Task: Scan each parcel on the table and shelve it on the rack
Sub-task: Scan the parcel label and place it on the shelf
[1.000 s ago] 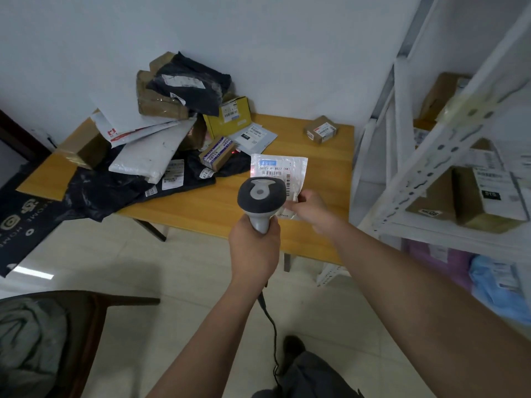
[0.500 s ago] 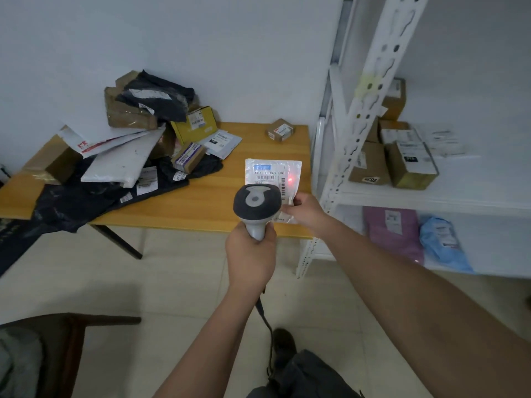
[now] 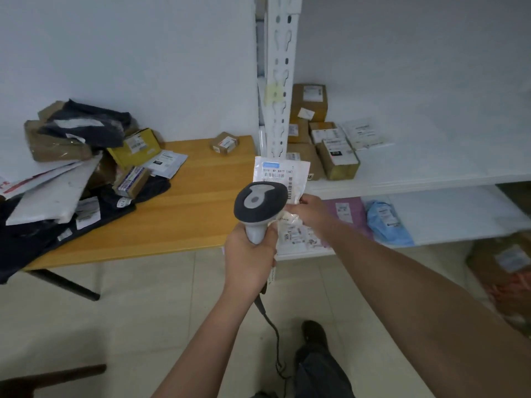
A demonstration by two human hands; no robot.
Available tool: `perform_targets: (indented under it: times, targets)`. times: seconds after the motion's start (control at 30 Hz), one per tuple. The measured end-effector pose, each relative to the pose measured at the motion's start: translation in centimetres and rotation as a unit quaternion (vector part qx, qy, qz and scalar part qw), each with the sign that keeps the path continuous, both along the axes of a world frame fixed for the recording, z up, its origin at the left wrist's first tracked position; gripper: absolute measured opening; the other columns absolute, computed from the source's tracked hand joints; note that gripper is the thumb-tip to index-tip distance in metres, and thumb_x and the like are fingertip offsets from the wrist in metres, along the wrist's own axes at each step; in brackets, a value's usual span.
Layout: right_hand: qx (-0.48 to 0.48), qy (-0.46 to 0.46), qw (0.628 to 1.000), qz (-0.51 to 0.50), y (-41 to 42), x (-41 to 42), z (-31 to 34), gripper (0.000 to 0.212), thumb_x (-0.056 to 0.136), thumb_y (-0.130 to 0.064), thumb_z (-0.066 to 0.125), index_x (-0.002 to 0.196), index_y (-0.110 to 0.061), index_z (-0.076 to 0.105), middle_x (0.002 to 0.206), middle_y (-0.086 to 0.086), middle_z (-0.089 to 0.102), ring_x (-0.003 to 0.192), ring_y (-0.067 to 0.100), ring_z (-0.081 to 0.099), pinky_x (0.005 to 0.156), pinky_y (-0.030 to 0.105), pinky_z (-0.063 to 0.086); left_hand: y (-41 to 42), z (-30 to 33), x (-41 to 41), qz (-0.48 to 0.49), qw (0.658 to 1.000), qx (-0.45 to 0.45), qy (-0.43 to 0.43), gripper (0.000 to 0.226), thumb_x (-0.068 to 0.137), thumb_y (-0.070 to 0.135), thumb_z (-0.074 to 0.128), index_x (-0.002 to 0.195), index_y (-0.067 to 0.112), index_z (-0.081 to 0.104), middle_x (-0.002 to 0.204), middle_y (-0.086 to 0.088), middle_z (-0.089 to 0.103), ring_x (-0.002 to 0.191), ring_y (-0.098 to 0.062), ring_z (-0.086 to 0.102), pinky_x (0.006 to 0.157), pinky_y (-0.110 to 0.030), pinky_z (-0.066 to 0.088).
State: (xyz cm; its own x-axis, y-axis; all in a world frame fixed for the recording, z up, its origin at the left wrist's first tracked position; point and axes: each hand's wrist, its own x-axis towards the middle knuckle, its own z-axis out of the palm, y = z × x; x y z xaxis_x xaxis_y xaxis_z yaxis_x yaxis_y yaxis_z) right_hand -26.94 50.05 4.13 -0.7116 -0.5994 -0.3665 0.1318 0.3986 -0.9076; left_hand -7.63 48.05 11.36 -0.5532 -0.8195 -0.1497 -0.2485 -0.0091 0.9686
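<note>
The left hand is wrapped around the handle of a grey barcode scanner, whose head points at a small white parcel. The right hand pinches that parcel by its lower edge and holds it upright in the air, label facing the scanner, just in front of the white rack and beyond the right end of the table. The barcode lines on the label are visible beside the scanner head; no scan light shows on it here, so whether the read has gone through cannot be told.

The step in hand looks like the scan of this one parcel, or the very start of carrying it to the rack. The middle shelf already carries several brown boxes and flat white envelopes, with bare surface to their right. The shelf below holds a pink bag and a blue bag.

The next move probably calls for the right hand to reach past the upright post and lay the parcel flat on a bare part of a shelf, then let go. Many parcels remain heaped on the left of the table, so the task seems far from finished.
</note>
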Motion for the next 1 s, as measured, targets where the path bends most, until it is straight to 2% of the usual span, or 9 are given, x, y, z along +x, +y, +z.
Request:
perform_targets:
  times: [0.1,0.2,0.3,0.43,0.5,0.6,0.77,0.87,1.0]
  targets:
    - [-0.017,0.002,0.997,-0.082,3.2,-3.5,0.6,0.010,0.091,-0.014,0.064,0.101,-0.015,0.064,0.100,0.006,0.070,0.085,0.016,0.061,0.066,0.023,0.045,1.5,0.7,-3.0,-0.033,0.999,0.001,0.022,0.027,0.096,0.019,0.060,0.072,0.009,0.054,0.055,-0.003,0.053,0.043,-0.010,0.049,0.043,-0.018,0.042]
    - [-0.038,0.028,0.985,-0.164,6.3,-7.4,1.2,0.010,0.094,-0.013,0.056,0.103,-0.012,0.061,0.098,0.008,0.068,0.074,0.015,0.059,0.055,0.021,0.046,3.2,1.2,-6.7,-0.060,0.998,-0.008,0.035,0.029,0.096,0.018,0.060,0.070,0.006,0.056,0.053,-0.002,0.054,0.043,-0.010,0.050,0.044,-0.021,0.043]
    - [-0.060,0.043,0.969,-0.235,9.1,-11.9,1.2,0.014,0.095,-0.013,0.051,0.108,-0.010,0.055,0.109,0.015,0.066,0.075,0.021,0.061,0.056,0.028,0.050,5.2,1.5,-10.9,-0.073,0.996,-0.028,0.042,0.031,0.095,0.017,0.060,0.071,-0.002,0.058,0.055,-0.008,0.056,0.045,-0.013,0.051,0.046,-0.025,0.043]
    - [-0.051,0.039,0.953,-0.296,13.0,-19.3,0.3,0.026,0.098,-0.009,0.044,0.123,-0.003,0.048,0.108,0.017,0.058,0.062,0.016,0.053,0.033,0.014,0.036,7.9,1.0,-17.4,-0.071,0.996,-0.036,0.045,0.030,0.094,0.016,0.061,0.069,0.000,0.059,0.050,-0.003,0.057,0.041,-0.010,0.052,0.043,-0.022,0.043]
    - [-0.026,0.027,0.953,-0.301,14.7,-23.4,-0.8,0.028,0.098,-0.010,0.044,0.125,-0.002,0.048,0.111,0.017,0.057,0.069,0.021,0.056,0.031,0.012,0.035,9.4,0.3,-21.1,-0.059,0.997,-0.035,0.036,0.030,0.094,0.018,0.062,0.072,-0.002,0.060,0.053,-0.005,0.058,0.043,-0.011,0.053,0.044,-0.023,0.044]
    - [0.010,0.036,0.966,-0.256,16.9,-29.1,-2.9,0.026,0.096,-0.013,0.054,0.118,0.001,0.054,0.110,0.017,0.062,0.087,0.033,0.063,0.048,0.025,0.054,11.6,-1.1,-26.8,-0.020,0.999,-0.022,0.034,0.031,0.094,0.016,0.062,0.069,-0.001,0.059,0.053,-0.007,0.056,0.039,-0.008,0.051,0.040,-0.018,0.042]
    - [0.080,0.072,0.988,-0.112,19.7,-35.6,-6.6,0.022,0.093,-0.018,0.062,0.110,-0.004,0.061,0.092,0.010,0.064,0.069,0.019,0.059,0.061,0.030,0.054,14.5,-3.0,-33.9,0.025,0.999,0.009,0.019,0.033,0.095,0.015,0.062,0.063,0.008,0.057,0.049,-0.004,0.055,0.036,-0.006,0.049,0.039,-0.016,0.040]
    - [0.097,0.067,0.991,-0.061,18.6,-37.7,-7.6,0.027,0.093,-0.021,0.063,0.113,-0.003,0.061,0.106,0.017,0.067,0.086,0.025,0.062,0.085,0.047,0.055,15.4,-4.0,-35.8,0.049,0.999,0.009,0.003,0.033,0.095,0.014,0.061,0.063,0.006,0.057,0.049,-0.004,0.055,0.038,-0.006,0.049,0.040,-0.016,0.040]
    - [0.134,0.107,0.985,-0.020,15.4,-39.0,-8.9,0.056,0.092,-0.030,0.063,0.139,-0.008,0.042,0.131,0.015,0.054,0.118,0.030,0.053,0.098,0.037,0.043,15.2,-5.5,-37.1,0.081,0.996,0.002,-0.025,0.034,0.095,0.017,0.062,0.065,0.000,0.058,0.050,-0.005,0.056,0.039,-0.007,0.051,0.041,-0.017,0.042]
